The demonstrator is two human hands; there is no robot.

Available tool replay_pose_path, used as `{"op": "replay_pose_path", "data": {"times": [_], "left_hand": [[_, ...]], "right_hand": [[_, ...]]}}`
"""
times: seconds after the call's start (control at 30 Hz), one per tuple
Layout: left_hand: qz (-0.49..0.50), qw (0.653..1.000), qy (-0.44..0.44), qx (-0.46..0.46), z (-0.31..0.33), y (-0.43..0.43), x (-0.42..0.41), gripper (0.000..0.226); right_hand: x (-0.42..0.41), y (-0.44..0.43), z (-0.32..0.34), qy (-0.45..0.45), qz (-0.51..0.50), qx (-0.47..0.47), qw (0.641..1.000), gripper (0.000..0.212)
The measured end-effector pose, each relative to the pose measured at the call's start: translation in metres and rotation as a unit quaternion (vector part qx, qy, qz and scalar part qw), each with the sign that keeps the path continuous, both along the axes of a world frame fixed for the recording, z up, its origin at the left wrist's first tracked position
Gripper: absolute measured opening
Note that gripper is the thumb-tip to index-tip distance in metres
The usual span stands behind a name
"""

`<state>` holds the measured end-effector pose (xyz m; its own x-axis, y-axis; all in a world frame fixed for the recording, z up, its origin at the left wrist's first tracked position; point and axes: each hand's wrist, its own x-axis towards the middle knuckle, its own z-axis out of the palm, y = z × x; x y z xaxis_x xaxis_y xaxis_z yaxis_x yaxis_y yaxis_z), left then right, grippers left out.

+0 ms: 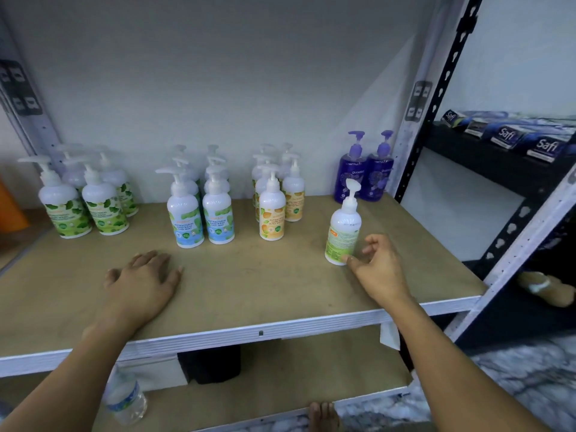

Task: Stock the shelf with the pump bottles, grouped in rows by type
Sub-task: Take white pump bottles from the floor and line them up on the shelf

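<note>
1. Head view: we see the lone pump bottle [343, 235] upright on the shelf [249, 291], right of centre, in front of the purple bottles [363, 179] and well apart from every row. Its back label faces us.
2. Right hand [378, 266]: thumb tip touches the bottle's foot, and the fingers are loosely curled just beside it, not wrapped round it. Left hand [145, 280] lies flat on the shelf, palm down, holding nothing.
3. Step, as we judge it: sorting this one bottle into its row. Its label is green, so it likely goes with the green-leaf bottles [87, 207] at far left.
4. Next move calls for a full grip on the body, a lift, a carry across, and turning the front label outward.
5. In the way: the blue-label bottles [201, 213] and the orange-label bottles [277, 204] stand between, as does the resting left hand. Pump heads could get clipped.
6. Around: a water bottle [124, 397] on the lower shelf and boxed goods [511, 135] on the neighbouring rack.
</note>
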<state>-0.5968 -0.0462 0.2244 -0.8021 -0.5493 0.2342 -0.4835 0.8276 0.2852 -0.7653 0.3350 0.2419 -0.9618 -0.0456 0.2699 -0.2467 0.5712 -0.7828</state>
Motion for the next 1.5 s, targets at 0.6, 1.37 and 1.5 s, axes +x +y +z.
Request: {"op": "replay_pose_path", "data": {"times": [0.6,1.37,1.5], "left_hand": [[-0.024,0.999,0.043,0.019,-0.002,-0.007,0.0,0.036],[-0.089,0.842,0.289,0.447,0.019,-0.016,0.018,0.054],[-0.085,0.837,0.3,0.449,0.017,-0.019,0.017,0.056]], "right_hand": [[0.009,-0.083,0.003,-0.03,0.158,-0.03,0.987,0.06],[0.086,-0.276,0.001,0.036,0.327,-0.03,0.944,0.054],[0.077,-0.28,-0.002,0.036,0.364,-0.011,0.931,0.06]]}}
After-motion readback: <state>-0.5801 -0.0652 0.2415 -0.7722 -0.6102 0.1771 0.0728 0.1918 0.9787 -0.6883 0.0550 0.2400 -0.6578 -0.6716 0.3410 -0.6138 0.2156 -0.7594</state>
